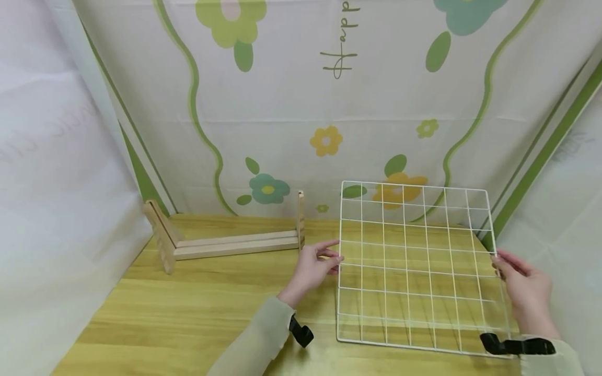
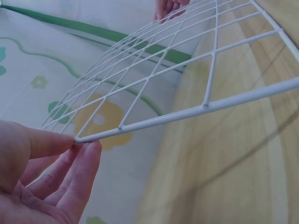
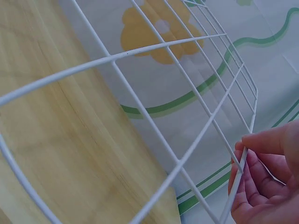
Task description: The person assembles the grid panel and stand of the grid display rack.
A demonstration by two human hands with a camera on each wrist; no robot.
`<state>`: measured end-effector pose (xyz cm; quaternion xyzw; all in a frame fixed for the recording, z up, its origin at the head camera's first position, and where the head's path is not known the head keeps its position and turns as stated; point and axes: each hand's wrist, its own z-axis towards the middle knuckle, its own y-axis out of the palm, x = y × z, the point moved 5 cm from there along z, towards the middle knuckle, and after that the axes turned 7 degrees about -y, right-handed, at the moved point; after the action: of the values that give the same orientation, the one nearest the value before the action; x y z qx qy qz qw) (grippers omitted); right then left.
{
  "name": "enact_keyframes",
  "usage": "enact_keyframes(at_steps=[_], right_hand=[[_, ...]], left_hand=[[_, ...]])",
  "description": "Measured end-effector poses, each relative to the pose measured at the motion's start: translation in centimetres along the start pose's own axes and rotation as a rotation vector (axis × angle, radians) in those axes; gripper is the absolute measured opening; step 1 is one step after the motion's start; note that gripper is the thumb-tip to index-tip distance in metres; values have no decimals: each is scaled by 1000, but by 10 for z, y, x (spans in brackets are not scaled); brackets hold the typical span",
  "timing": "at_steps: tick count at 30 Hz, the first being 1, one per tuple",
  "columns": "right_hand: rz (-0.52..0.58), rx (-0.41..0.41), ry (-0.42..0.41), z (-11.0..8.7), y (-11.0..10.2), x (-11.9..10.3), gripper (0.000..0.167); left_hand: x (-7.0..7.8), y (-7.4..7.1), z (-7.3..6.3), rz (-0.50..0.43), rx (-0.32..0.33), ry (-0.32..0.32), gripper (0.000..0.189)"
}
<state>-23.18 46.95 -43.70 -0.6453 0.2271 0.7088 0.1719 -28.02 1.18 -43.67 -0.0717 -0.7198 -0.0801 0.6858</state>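
A square white wire grid panel point(image 1: 405, 271) is held up over the right part of the wooden table, with shadows of its bars on the wood. My left hand point(image 1: 312, 266) pinches its left edge bar between thumb and fingers, as the left wrist view of the hand point(image 2: 56, 172) also shows. On the opposite side my right hand point(image 1: 529, 290) pinches the right edge bar; thumb and fingertips meet round the wire point(image 3: 237, 179) in the right wrist view. To the left of my left hand, a light wooden frame point(image 1: 235, 246) with two end uprights rests on the table.
The wooden tabletop point(image 1: 188, 313) runs back to a pale cloth backdrop point(image 1: 282, 104) printed with flowers and green wavy lines. White cloth walls point(image 1: 42, 209) close in the left and right sides. Black straps with mounts point(image 1: 301, 332) sit on both wrists.
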Motion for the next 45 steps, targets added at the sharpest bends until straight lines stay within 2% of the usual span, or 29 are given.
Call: enact_keyframes(at_steps=[7,13,18,34,45], right_hand=[[2,12,-13,-1,4,-11,18],[67,9,-31,-2,12,-22,19],[132,24,-52,-4,16,-33,20],[159,30,-77,-11,21,-44,26],[95,56,-92,-11,20,-47,30]], left_hand=[[14,-4,1,-7,19,53,41],[25,-8,2,8,34,114,39],[32,-10,1,37,44,141,38],[31,-14,-2,39,90,177,35],[34,-14,-5,29,105,204,34]])
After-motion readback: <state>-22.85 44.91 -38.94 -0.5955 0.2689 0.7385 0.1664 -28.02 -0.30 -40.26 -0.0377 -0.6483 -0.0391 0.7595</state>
